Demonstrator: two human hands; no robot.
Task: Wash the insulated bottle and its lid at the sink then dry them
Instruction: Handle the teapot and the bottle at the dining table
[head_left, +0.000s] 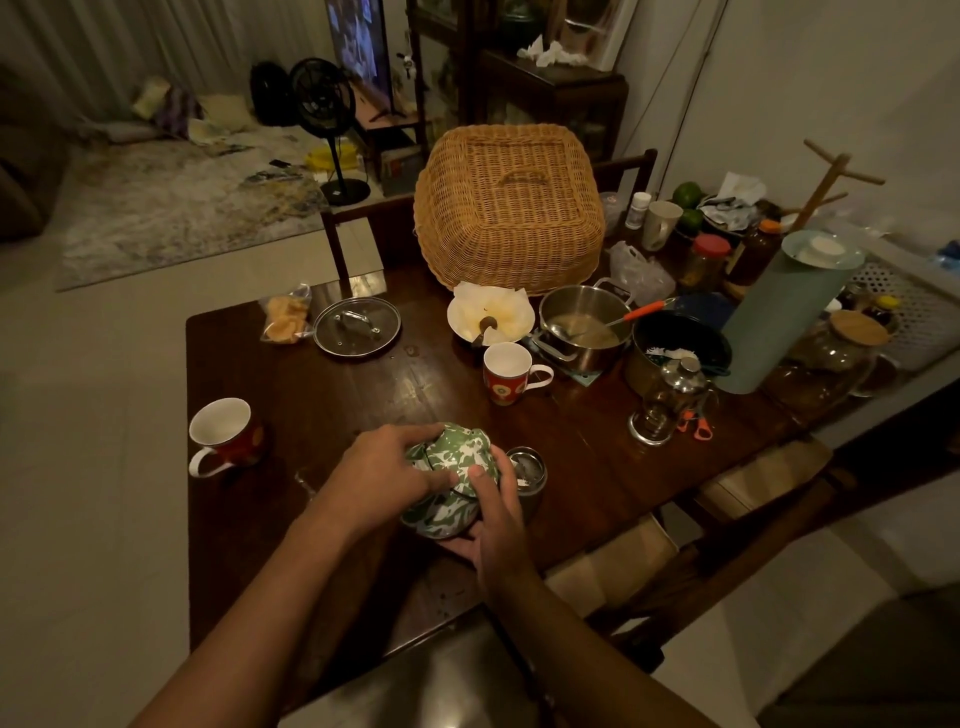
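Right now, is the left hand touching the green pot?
Touching. The head view shows the left hand gripping the top of the green pot.

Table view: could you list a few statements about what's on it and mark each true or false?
The left hand and right hand both hold the green pot. True.
The glass lid covers the steel pot. False: it lies on the table, apart from that pot.
A ladle rests in the steel pot. True.
The wicker cover sits at the table's near edge. False: it sits at the far side.
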